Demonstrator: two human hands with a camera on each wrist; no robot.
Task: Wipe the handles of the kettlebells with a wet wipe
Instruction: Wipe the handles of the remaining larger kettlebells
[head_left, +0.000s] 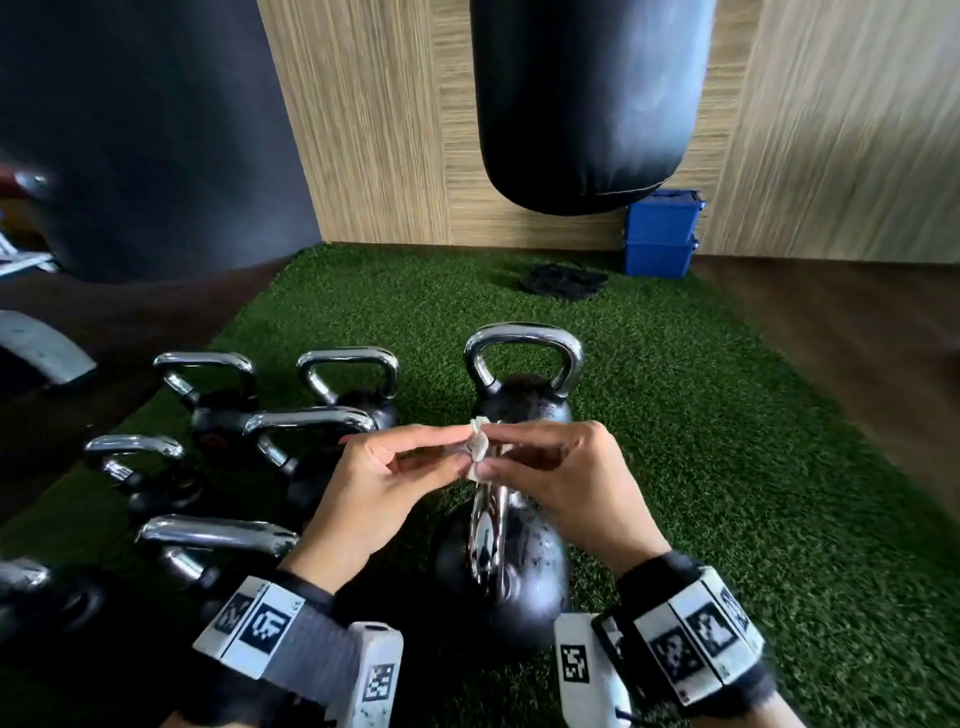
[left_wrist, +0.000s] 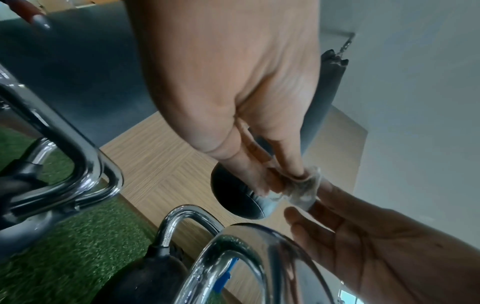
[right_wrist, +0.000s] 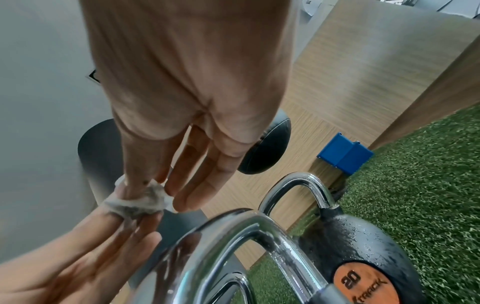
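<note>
Both hands (head_left: 374, 483) (head_left: 566, 478) pinching crumpled wet wipe (head_left: 478, 448) together, above nearest kettlebell's chrome handle (head_left: 488, 525)

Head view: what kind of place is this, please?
Most likely a gym or training room. A black punching bag hangs by the wood-panelled wall, chrome-handled kettlebells stand in rows, and green artificial turf covers the floor.

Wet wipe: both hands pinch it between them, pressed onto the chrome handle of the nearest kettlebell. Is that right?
Not quite. The left hand and right hand do pinch the wet wipe, but the right wrist view shows it held clear above the nearest kettlebell's handle, not touching.
</note>
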